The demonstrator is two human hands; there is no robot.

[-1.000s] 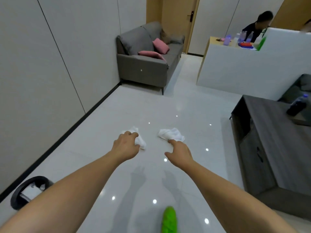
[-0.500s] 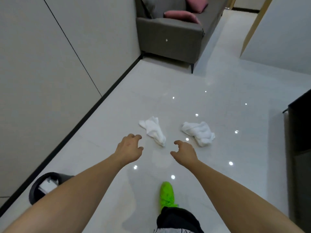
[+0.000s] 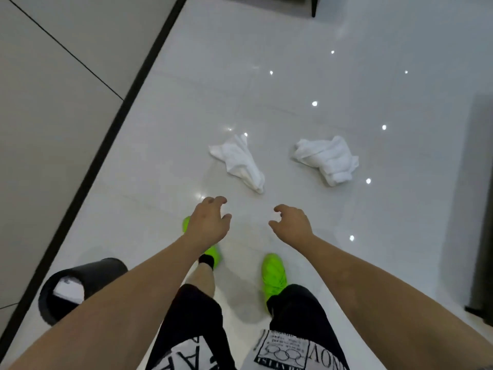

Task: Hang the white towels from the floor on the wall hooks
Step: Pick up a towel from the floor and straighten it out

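Two crumpled white towels lie on the glossy white floor: the left towel and the right towel, about a hand's width apart. My left hand hovers just short of the left towel with its fingers loosely curled and holds nothing. My right hand reaches out below and left of the right towel, fingers also loosely curled and empty. Neither hand touches a towel. No wall hooks are in view.
A black waste bin stands by the wall at the lower left. A black skirting strip runs along the wall. A dark cabinet edge rises at the right. My green shoes stand below the hands.
The view has tilted down and moved closer to the towels. The sofa has left the frame, and my legs and both green shoes now show. Both hands stay empty.
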